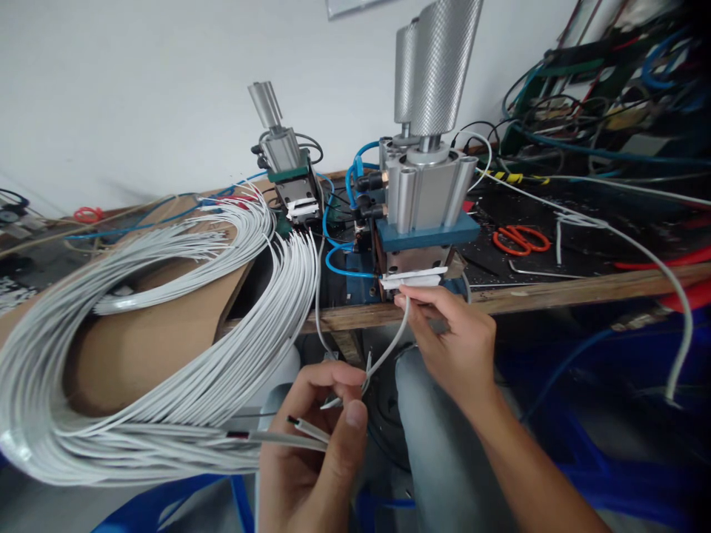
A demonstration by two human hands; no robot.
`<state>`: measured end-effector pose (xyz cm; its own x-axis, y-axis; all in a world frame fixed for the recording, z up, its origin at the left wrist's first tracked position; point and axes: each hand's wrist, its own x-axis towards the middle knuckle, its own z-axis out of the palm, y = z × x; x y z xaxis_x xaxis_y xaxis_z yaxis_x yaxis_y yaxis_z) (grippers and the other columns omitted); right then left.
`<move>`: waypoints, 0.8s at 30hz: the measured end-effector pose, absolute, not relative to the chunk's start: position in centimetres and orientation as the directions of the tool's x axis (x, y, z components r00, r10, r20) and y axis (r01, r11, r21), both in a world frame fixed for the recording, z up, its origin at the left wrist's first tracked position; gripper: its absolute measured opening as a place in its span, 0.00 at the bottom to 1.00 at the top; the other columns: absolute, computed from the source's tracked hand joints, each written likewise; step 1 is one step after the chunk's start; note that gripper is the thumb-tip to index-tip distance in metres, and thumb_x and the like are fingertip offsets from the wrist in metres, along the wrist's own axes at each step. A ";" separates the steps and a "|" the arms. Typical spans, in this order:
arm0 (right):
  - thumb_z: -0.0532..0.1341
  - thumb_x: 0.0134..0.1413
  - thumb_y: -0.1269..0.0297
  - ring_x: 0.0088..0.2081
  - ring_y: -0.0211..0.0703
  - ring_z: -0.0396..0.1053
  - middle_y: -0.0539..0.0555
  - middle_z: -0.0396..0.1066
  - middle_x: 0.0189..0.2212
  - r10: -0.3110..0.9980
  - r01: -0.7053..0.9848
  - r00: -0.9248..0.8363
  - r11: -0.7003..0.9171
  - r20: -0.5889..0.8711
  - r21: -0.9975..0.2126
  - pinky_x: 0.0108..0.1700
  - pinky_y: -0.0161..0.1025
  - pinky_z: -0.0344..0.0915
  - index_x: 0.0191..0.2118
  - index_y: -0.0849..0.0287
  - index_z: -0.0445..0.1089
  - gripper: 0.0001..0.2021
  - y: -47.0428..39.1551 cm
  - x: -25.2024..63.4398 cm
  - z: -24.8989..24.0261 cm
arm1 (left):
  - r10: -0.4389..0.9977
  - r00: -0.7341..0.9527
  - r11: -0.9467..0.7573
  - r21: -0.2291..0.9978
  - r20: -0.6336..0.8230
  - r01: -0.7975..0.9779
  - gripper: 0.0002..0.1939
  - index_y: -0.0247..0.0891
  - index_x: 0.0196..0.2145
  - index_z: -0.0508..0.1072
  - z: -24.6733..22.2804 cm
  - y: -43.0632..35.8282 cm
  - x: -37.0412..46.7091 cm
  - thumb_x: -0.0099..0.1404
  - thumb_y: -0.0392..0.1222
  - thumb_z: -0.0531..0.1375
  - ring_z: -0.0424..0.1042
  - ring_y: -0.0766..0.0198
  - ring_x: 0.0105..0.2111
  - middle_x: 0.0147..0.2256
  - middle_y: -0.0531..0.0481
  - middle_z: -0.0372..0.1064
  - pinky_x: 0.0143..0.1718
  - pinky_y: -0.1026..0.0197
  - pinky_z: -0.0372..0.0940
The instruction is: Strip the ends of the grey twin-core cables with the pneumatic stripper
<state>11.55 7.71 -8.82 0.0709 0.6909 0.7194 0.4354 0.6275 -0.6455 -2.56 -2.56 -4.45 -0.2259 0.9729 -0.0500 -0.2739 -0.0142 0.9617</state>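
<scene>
Between the thumb and fingers of my right hand [452, 337] is a white cable [395, 342], pinched near its end. That end sits at the white-edged jaw of a pneumatic press [419, 196] with a knurled metal cylinder on top; the tip is hidden there. The cable curves down to my left hand [322, 451], which is closed around it and a few other cable ends. Dark inner wires show at some of these ends. Left of my hands lies a big coiled bundle of white cables [183, 370], partly on cardboard.
A second, smaller press [283, 155] stands farther back on the bench. Orange-handled scissors [521, 240] and a hex key [547, 272] lie right of the near press. Blue air hoses [338, 248] run between the machines. A wooden edge [527, 296] borders the bench above my legs.
</scene>
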 end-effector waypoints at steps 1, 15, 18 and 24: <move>0.60 0.59 0.71 0.37 0.46 0.78 0.49 0.79 0.39 0.694 0.436 0.072 0.625 0.717 -0.648 0.39 0.45 0.77 0.45 0.44 0.72 0.13 7.7 11.5 -8.8 | 0.975 -0.218 -0.010 0.961 -0.052 -0.275 0.08 0.43 0.38 0.75 -4.5 -2.6 -2.6 0.62 0.46 0.64 0.46 0.77 0.17 0.26 0.59 0.56 0.18 0.65 0.39; 0.60 0.59 0.72 0.34 0.46 0.77 0.50 0.78 0.37 0.672 0.424 0.072 0.648 0.737 -0.633 0.36 0.46 0.78 0.45 0.45 0.73 0.13 7.9 11.5 -8.7 | 0.979 -0.200 -0.014 0.961 -0.043 -0.275 0.06 0.43 0.38 0.75 -4.6 -2.7 -2.7 0.63 0.44 0.63 0.44 0.76 0.17 0.26 0.59 0.54 0.18 0.65 0.39; 0.60 0.59 0.72 0.35 0.47 0.78 0.50 0.78 0.38 0.672 0.432 0.071 0.646 0.737 -0.630 0.37 0.46 0.78 0.45 0.45 0.73 0.13 7.8 11.5 -8.6 | 0.972 -0.233 -0.034 0.965 -0.029 -0.260 0.07 0.43 0.38 0.75 -4.6 -2.7 -2.5 0.63 0.46 0.63 0.43 0.75 0.18 0.26 0.59 0.53 0.18 0.64 0.38; 0.60 0.59 0.72 0.37 0.47 0.78 0.50 0.78 0.40 0.671 0.443 0.060 0.645 0.739 -0.622 0.38 0.46 0.78 0.46 0.44 0.72 0.14 7.7 11.5 -8.7 | 0.973 -0.229 -0.029 0.967 -0.030 -0.251 0.06 0.44 0.38 0.74 -4.7 -2.7 -2.4 0.63 0.46 0.63 0.44 0.75 0.18 0.25 0.59 0.54 0.19 0.64 0.38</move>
